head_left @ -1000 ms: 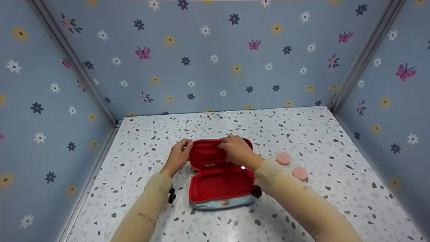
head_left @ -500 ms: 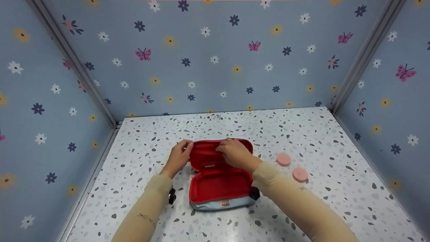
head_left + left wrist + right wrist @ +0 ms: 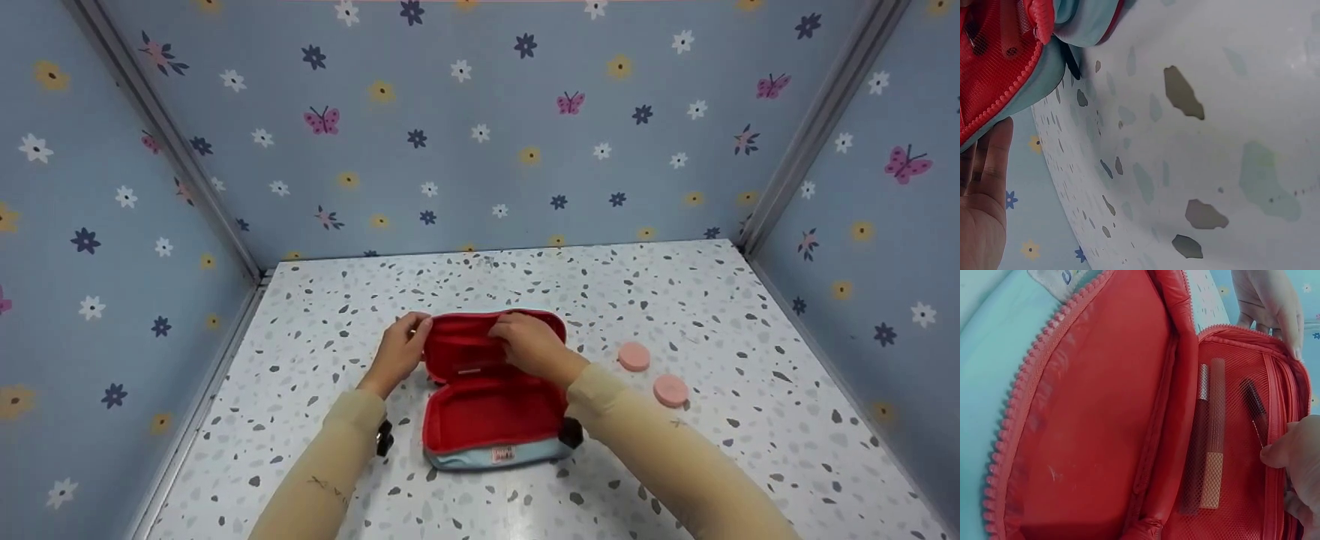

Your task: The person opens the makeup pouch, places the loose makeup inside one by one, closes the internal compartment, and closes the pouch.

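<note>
A light blue zip pouch (image 3: pixel 491 420) with a red lining lies unzipped, its lid (image 3: pixel 457 345) tilted up at the back. My left hand (image 3: pixel 397 349) grips the lid's upper left corner, fingers behind it. With the thumb on its red band, my right hand (image 3: pixel 1303 464) pinches the top edge of the mesh pocket (image 3: pixel 1235 439) inside the lid; its other fingers are partly hidden. Behind the mesh show slim tubes (image 3: pixel 1216 410) and a thin dark-ended stick (image 3: pixel 1255 405). The pouch's lower half shows bare red lining.
Two pink round discs (image 3: pixel 634 356) (image 3: pixel 670 391) lie on the speckled table (image 3: pixel 675 300) to the right of the pouch. Flowered blue panels (image 3: pixel 480 150) stand at the back and both sides. Black wrist devices (image 3: pixel 384 437) (image 3: pixel 571 433) show beside both forearms.
My right hand has come slightly down from the lid's top edge, onto the mesh pocket's band. The left hand keeps its grip on the corner, and the pouch stays in place.
</note>
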A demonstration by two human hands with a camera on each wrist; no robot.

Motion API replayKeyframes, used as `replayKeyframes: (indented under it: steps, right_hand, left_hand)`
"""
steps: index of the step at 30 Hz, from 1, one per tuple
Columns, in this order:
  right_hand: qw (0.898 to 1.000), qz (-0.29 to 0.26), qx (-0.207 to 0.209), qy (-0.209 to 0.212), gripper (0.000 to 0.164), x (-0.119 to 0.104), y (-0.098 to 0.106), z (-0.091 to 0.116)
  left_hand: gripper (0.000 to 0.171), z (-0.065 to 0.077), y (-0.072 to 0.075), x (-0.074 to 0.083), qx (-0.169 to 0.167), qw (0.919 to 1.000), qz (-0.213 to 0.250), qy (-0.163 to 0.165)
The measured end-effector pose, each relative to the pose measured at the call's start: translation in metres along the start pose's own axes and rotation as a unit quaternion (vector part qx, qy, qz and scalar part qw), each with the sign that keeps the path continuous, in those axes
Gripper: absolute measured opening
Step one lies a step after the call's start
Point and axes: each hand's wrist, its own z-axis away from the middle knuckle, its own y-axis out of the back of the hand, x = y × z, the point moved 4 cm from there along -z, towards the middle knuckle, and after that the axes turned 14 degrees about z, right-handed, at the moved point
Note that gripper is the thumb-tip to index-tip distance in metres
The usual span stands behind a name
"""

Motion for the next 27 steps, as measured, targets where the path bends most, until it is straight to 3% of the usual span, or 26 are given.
replayKeyframes:
  steps: [20, 27]
  right_hand:
    - [1.000, -0.007, -0.015, -0.018, 0.020, 0.0027, -0.0020, 0.0039]
    - [0.998, -0.010, -0.051, -0.026, 0.021, 0.0019, -0.0029, 0.0024]
  left_hand:
    - [0.029, -0.0003, -0.0006, 0.0009, -0.006, 1.0000, 0.007, 0.004]
    - [0.029, 0.0004, -0.0005, 0.0006, -0.007, 0.9999, 0.012, 0.005]
